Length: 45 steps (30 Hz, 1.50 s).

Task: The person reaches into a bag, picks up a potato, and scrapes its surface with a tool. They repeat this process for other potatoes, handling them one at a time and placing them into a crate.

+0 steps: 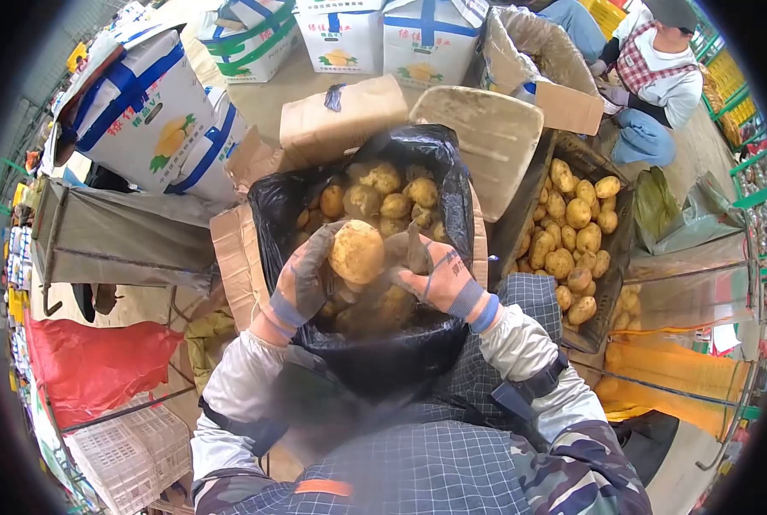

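Above a box lined with a black plastic bag (371, 356), my gloved left hand (309, 270) holds a large potato (357, 252) by its left side. My gloved right hand (435, 273) is just right of that potato, its fingers bent and partly blurred; whether it touches the potato or holds something is unclear. Below both hands, many loose potatoes (382, 178) lie in the black bag. To the right, a dark crate (625, 225) holds more potatoes (579, 213).
Behind the box are a brown carton (343, 120) and a dirty plastic lid (484, 142). White printed cartons (147, 129) stand at the left and back. A co-worker (658, 73) sits at the upper right. Metal frames with red cloth (100, 365) and orange mesh (679, 378) flank me.
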Each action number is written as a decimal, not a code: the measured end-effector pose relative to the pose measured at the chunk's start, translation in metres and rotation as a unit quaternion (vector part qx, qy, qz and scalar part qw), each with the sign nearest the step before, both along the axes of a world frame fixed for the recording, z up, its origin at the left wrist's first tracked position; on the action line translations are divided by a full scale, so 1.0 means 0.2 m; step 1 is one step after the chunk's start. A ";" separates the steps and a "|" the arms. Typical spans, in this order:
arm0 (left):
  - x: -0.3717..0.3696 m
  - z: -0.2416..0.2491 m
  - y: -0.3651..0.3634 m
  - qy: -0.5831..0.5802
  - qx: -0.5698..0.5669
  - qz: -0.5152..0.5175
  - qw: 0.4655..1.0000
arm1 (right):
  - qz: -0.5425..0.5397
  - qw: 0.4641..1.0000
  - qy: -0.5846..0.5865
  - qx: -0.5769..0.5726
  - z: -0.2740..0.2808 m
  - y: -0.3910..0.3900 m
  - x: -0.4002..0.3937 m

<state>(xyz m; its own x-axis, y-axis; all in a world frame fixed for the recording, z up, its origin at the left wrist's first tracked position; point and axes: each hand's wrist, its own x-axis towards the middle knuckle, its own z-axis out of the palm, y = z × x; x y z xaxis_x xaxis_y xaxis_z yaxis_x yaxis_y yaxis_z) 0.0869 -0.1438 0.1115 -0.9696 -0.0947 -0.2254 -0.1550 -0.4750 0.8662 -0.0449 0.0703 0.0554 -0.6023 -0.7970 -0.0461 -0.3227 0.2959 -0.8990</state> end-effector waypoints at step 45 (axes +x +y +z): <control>-0.96 -0.85 -0.40 -0.276 -0.836 -0.297 0.369 | -0.206 0.843 -0.417 -0.270 0.31 0.15 -0.19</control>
